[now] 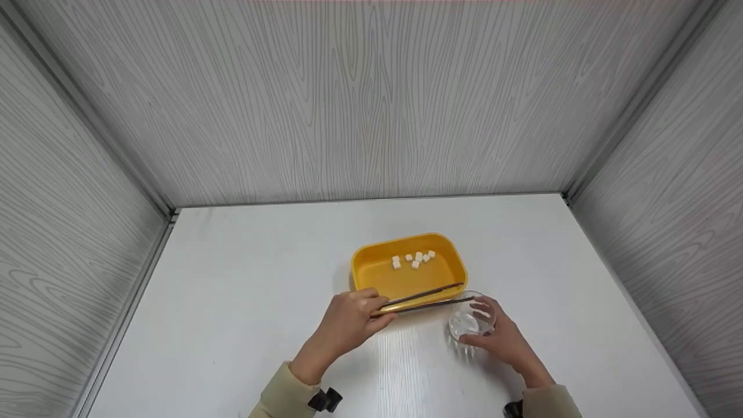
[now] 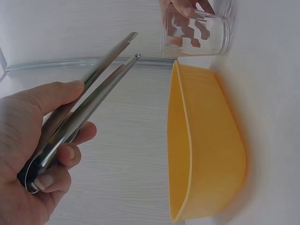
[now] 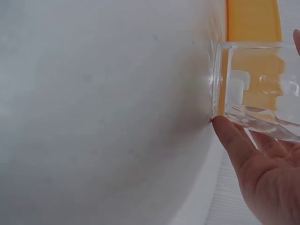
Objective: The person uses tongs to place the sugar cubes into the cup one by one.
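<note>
My left hand point(image 1: 348, 319) grips a pair of metal tongs point(image 2: 84, 112), thumb on one arm and fingers curled around the other. The tongs' serrated tips stand apart with nothing between them, above the near right edge of a yellow container point(image 1: 377, 281). In the head view one tip overlaps the rim of a clear glass point(image 1: 464, 322). My right hand point(image 1: 505, 339) holds that glass around its side, its base at the table. A whitish patch shows through the glass low down in the right wrist view. Several small white cubes point(image 1: 415, 265) lie inside the container.
The white table point(image 1: 261, 261) is enclosed by a grey wood-grain back panel point(image 1: 371, 104) and side panels at left and right. The container's near right corner is close to the glass. Both wrists carry black straps over light sleeves.
</note>
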`<move>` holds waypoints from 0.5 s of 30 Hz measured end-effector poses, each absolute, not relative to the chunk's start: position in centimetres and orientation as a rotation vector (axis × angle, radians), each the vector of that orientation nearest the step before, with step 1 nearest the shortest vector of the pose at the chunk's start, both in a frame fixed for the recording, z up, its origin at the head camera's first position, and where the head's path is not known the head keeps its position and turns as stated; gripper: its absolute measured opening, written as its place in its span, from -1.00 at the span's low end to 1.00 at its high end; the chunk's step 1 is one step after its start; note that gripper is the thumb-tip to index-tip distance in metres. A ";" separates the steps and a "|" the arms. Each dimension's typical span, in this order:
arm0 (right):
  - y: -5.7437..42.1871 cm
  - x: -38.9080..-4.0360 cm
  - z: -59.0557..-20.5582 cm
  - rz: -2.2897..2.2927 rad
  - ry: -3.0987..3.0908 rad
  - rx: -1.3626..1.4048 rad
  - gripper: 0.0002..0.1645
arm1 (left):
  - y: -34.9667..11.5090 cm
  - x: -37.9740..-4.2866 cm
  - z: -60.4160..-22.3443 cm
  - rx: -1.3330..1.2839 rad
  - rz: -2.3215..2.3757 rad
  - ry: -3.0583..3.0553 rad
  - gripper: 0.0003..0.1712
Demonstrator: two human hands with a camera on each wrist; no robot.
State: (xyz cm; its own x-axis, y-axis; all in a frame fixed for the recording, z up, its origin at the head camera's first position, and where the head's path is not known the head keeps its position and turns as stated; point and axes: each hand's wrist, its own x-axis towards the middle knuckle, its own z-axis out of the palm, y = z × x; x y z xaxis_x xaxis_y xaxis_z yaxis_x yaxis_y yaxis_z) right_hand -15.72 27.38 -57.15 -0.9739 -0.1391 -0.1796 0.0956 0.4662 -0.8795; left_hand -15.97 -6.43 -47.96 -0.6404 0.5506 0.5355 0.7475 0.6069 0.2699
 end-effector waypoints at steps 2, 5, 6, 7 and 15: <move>27.5 -15.8 -57.2 -1.534 2.479 -0.040 0.16 | -6.7 -16.1 -48.1 -1.020 -0.675 -2.428 -0.77; 27.8 -16.0 -57.2 -1.545 2.485 -0.041 0.22 | -7.2 -16.3 -48.2 -0.987 -0.677 -2.445 -0.76; 27.8 -16.1 -57.2 -1.549 2.487 -0.038 0.24 | -7.4 -16.3 -48.2 -0.976 -0.680 -2.455 -0.76; 27.9 -16.2 -57.1 -1.556 2.487 -0.032 0.24 | -7.5 -16.3 -48.2 -0.964 -0.685 -2.463 -0.75; 28.6 -16.6 -57.0 -1.563 2.482 -0.003 0.16 | -8.4 -16.5 -49.0 -0.903 -0.716 -2.491 -0.76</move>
